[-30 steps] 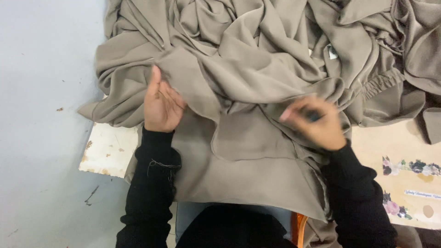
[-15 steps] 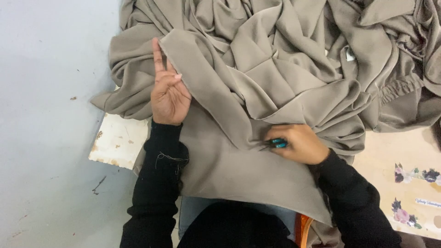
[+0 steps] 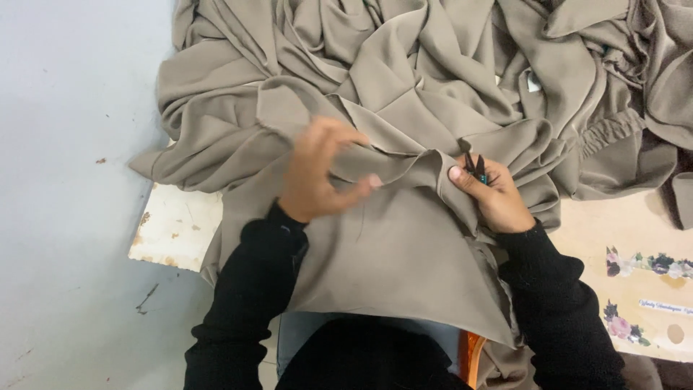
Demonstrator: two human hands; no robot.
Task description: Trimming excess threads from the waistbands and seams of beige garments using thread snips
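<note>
Head view: a fold of taupe fabric (image 3: 404, 238), heaped across a worn white table (image 3: 177, 227), is pinched by the left hand (image 3: 317, 173). Small teal-handled thread snips (image 3: 476, 170) are gripped by the right hand (image 3: 494, 198) against the fabric's raised edge.

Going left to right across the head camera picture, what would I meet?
Grey floor → chipped white board corner → left hand pinching taupe fabric → right hand with small dark snips → flower-patterned beige tabletop.

A worn white table (image 3: 173, 231) with a floral-edged top stands on a scuffed pale grey floor (image 3: 65, 180).
</note>
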